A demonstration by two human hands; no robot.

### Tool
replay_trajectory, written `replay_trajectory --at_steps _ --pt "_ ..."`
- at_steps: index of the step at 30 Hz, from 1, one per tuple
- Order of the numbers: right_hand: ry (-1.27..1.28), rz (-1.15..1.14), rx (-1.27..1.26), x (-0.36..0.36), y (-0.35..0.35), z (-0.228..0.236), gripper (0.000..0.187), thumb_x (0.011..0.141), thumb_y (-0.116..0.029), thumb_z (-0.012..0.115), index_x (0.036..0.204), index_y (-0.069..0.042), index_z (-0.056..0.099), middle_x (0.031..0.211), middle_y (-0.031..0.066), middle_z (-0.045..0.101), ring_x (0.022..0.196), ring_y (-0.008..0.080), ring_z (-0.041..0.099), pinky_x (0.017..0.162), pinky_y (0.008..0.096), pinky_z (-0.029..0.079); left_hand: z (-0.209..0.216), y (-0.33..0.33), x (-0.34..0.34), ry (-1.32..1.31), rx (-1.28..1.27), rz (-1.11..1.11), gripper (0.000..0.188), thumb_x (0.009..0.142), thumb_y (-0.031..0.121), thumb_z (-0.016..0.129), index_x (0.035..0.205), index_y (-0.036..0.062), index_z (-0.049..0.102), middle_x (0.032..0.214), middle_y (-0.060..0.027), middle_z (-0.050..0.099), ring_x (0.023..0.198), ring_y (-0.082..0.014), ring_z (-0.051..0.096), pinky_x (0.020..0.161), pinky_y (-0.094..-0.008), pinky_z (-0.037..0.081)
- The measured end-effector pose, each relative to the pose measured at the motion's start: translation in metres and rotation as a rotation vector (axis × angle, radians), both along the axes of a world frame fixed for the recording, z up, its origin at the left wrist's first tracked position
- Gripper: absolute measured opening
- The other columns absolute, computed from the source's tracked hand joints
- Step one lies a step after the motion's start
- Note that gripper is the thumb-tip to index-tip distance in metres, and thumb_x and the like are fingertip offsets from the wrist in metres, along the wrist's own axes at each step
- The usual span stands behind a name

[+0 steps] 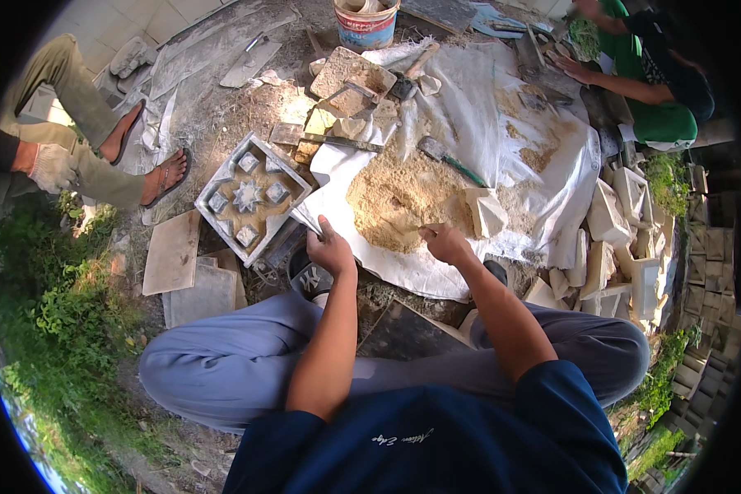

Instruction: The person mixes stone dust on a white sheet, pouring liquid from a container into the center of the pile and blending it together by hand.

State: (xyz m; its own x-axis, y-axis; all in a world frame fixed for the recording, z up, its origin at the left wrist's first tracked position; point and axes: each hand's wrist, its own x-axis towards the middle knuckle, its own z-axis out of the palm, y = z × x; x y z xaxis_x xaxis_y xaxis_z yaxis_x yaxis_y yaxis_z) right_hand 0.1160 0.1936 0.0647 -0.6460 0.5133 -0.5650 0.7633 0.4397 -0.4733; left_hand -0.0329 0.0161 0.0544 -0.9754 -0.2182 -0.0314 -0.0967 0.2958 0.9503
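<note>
My left hand (pixel 331 249) is closed on the near left edge of a white sack sheet (pixel 325 212), beside an ornate square mold. Over the sheet lies a heap of pale yellow sand (pixel 387 206) with a hollow in it. My right hand (pixel 448 244) is closed at the heap's near right side; what its fingers hold is hidden in the sandy blur. The grey mold (pixel 280 216), with a star and raised diamonds inside, sits left of the sheet. A hammer (pixel 451 161) with a green handle rests beyond the heap, and a pale block (pixel 487 212) stands at its right.
A paint bucket (pixel 365 26) stands at the back. Sandy trays (pixel 352 72) lie before it. Flat tiles (pixel 171 253) are at left, broken pale blocks (pixel 608 212) at right. One person's feet (pixel 166 174) are at left; another person (pixel 646 74) crouches at far right.
</note>
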Motion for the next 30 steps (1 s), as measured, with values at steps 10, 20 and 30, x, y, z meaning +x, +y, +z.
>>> replay_trajectory --at_steps 10,20,30 --pt "0.257 0.235 0.559 0.014 -0.005 0.002 0.052 0.091 -0.018 0.063 0.141 -0.026 0.053 0.111 0.0146 0.067 0.096 0.0356 0.069 0.074 0.0481 0.055 -0.019 -0.015 0.004 -0.114 -0.029 -0.040 0.044 0.099 0.032 0.063 0.106 -0.0113 0.067 0.098 -0.0229 0.072 0.090 -0.0344 0.070 0.079 -0.0431 0.052" --pt "0.203 -0.144 0.367 0.015 0.023 -0.039 0.050 0.093 -0.019 0.060 0.141 -0.011 0.049 0.101 0.0286 0.069 0.096 0.0457 0.066 0.082 0.0540 0.054 0.020 -0.004 0.019 -0.338 -0.299 -0.096 0.054 0.104 0.037 0.050 0.108 -0.0143 0.064 0.102 -0.0339 0.068 0.099 -0.0488 0.065 0.084 -0.0509 0.050" --pt "0.357 -0.016 0.079 0.006 -0.025 -0.021 0.041 0.093 -0.020 0.060 0.132 -0.012 0.058 0.101 0.0287 0.068 0.093 0.0503 0.064 0.081 0.0568 0.052 -0.019 -0.016 0.012 -0.284 -0.054 -0.060 0.046 0.106 0.028 0.049 0.121 -0.0132 0.059 0.114 -0.0291 0.068 0.106 -0.0414 0.066 0.090 -0.0448 0.049"
